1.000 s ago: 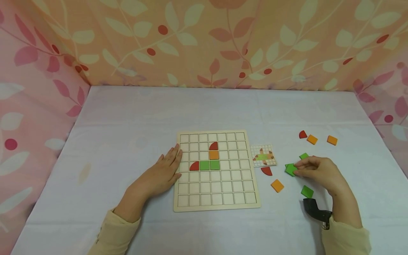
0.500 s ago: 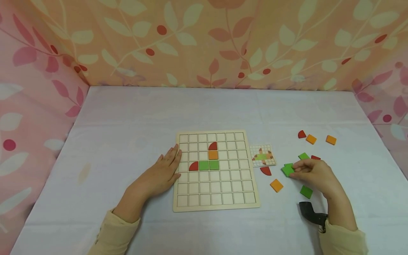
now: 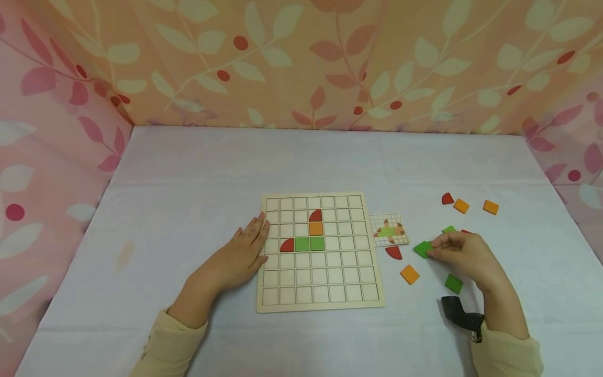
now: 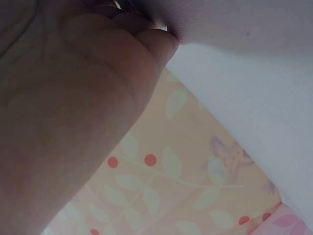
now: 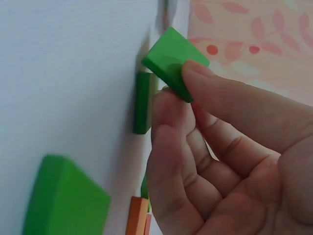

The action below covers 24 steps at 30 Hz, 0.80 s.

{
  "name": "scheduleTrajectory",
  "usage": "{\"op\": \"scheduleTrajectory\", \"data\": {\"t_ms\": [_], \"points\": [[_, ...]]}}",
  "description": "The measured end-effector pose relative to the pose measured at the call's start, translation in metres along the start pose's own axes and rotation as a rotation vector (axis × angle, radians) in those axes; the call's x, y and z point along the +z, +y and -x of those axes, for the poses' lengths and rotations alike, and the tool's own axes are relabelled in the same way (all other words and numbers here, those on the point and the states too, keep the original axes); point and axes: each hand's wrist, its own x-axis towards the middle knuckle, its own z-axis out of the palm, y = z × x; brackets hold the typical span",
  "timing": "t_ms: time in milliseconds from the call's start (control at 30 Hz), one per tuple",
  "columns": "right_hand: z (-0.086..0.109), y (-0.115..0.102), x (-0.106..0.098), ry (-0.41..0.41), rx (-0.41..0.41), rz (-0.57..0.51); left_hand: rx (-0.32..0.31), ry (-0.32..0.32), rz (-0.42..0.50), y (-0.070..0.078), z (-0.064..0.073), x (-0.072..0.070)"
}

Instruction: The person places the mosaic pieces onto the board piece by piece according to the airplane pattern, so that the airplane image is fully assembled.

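My right hand (image 3: 464, 256) pinches a green square tile (image 5: 168, 55) between thumb and fingertips, over the right part of the table. Close beside it in the right wrist view, another green tile (image 5: 142, 104) lies on the white cloth. Flat along the left edge of a wooden grid board (image 3: 322, 309), my left hand (image 3: 240, 255) rests with fingers stretched out. Set in the board's squares are two red quarter-round tiles (image 3: 288, 245), an orange square tile (image 3: 316, 229) and two green square tiles (image 3: 302, 244). In the left wrist view the fingertips are mostly hidden.
A small pattern card (image 3: 389, 230) touches the board's right side. Around the right hand lie loose tiles: orange (image 3: 410, 274), red (image 3: 393, 253), green (image 3: 454, 284), and several more farther back. A black curved device (image 3: 460, 314) sits at the right wrist. Patterned curtains (image 3: 301, 63) border the table.
My right hand has shifted slightly left, with the pinched green tile moving along with it. The left hand and the board have stayed in place.
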Motion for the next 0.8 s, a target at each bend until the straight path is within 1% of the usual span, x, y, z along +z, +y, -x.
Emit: {"op": "scheduleTrajectory", "data": {"t_ms": [133, 400, 633, 800], "points": [[-0.002, -0.004, -0.002, 0.004, -0.015, -0.033, -0.003, -0.001, 0.001, 0.000, 0.000, 0.000], [-0.007, -0.018, 0.000, -0.002, -0.075, -0.104, 0.000, -0.008, 0.000, 0.001, 0.000, -0.001], [-0.016, -0.034, 0.007, -0.046, -0.135, -0.165, -0.002, -0.009, -0.002, 0.001, 0.000, -0.001], [-0.022, -0.048, 0.015, -0.087, -0.153, -0.191, -0.005, -0.008, -0.004, 0.000, 0.000, -0.001]]}}
